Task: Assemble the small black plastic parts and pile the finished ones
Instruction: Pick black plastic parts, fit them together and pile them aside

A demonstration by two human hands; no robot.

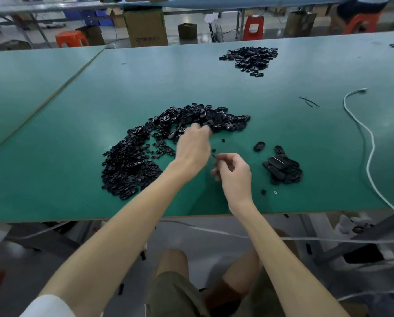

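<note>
A big crescent-shaped heap of loose black plastic parts (132,161) lies on the green table (77,110). My left hand (192,147) reaches to the heap's far right end. Its blurred fingertips are curled on a black oval part (208,127). Just to the right and nearer to me, my right hand (234,172) hovers above the table. Its thumb and forefinger pinch a tiny black part (215,156). A small pile of finished black ovals (283,168) sits to the right of that hand.
A second heap of black parts (251,58) lies far back right. A white cable (369,143) curves down the table's right side, with thin black strips (308,102) near it. Two single ovals (259,146) and stray small bits dot the table. Boxes and orange stools stand beyond.
</note>
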